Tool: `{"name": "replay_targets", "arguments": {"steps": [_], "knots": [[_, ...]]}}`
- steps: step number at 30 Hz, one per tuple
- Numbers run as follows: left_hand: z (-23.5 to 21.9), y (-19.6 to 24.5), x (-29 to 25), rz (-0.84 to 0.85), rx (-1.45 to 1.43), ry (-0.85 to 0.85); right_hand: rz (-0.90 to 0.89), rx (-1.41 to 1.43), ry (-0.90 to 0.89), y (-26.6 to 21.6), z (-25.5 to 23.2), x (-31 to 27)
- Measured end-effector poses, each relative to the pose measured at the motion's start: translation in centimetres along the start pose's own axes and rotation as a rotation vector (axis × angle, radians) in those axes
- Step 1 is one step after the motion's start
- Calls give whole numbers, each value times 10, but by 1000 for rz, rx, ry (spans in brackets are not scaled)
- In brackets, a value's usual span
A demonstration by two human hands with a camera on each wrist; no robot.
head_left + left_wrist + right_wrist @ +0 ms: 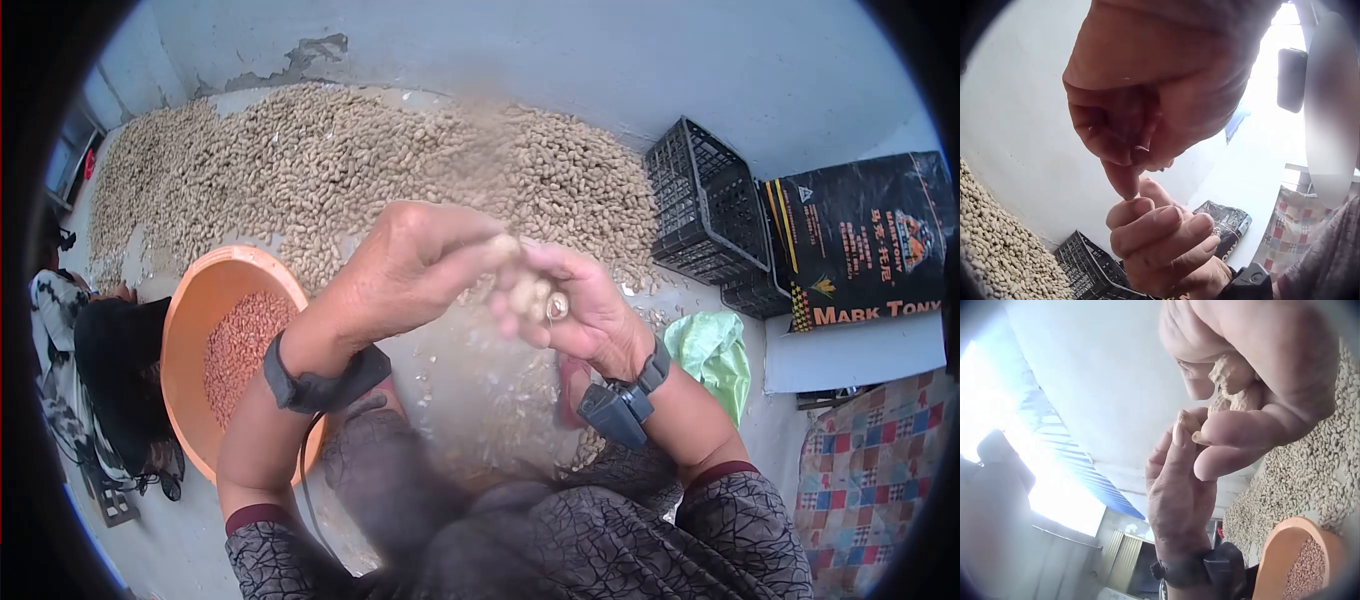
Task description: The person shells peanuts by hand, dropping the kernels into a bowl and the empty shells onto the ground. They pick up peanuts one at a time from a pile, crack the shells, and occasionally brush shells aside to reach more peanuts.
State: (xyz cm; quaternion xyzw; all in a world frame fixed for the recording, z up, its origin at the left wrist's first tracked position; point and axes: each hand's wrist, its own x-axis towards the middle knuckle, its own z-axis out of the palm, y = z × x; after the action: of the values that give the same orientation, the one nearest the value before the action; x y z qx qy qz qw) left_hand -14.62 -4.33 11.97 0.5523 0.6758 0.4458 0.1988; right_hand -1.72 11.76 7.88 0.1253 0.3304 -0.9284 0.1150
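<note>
Storage-like room [600, 60], peeling wall [320, 60], peanut heap [340, 150] across floor [430, 350], black crates [690, 220]

Dark crackle-patterned sleeves [742, 535], maroon cuffs [262, 517]

In the head view, a pale wall [600, 60] with a peeling patch [300, 62] at eleven o'clock met a grey floor [170, 540]; checked cloth [870, 480] lay at four. White glare [1060, 494] filled nine o'clock in the right wrist view.

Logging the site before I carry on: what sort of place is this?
Probably a storeroom or yard corner used for shelling peanuts: unshelled peanuts heaped along a wall with peeling paint, red kernels in an orange basin, black plastic crates alongside.
</note>
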Motion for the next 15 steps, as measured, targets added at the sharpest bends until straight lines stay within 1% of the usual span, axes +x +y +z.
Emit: {"name": "replay_targets", "arguments": {"steps": [1,2,3,4,5,6,7,9,10,11,12,13,15], "knots": [[2,11,1,-145,-147,18,-24,-6,-7,-3,1,-12],[4,20,3,-152,-314,7,-77,-30,129,-5,2,-24],[6,31,4,-141,-297,-3,-129,-47,263,-6,2,-36],[10,42,6,-146,-417,-21,-149,-42,254,-4,0,-47],[15,52,7,-154,-539,-40,-225,-67,308,-2,-4,-56],[23,60,8,-141,-669,-96,-300,-91,364,-1,-8,-63],[33,66,8,-139,-654,-109,-316,-81,358,-1,-11,-68],[51,72,10,-195,-906,-154,-372,-18,249,1,-16,-78],[59,69,10,-203,-999,-165,-383,-2,248,-1,-17,-84],[68,68,11,-213,-990,-177,-405,-58,226,-4,-18,-89],[78,68,12,-209,-1055,-148,-425,-115,202,-6,-17,-93],[85,69,13,-200,-1117,-117,-435,-104,199,-7,-13,-97],[96,70,13,-188,-1130,-141,-537,-239,319,-10,-4,-100]]}}
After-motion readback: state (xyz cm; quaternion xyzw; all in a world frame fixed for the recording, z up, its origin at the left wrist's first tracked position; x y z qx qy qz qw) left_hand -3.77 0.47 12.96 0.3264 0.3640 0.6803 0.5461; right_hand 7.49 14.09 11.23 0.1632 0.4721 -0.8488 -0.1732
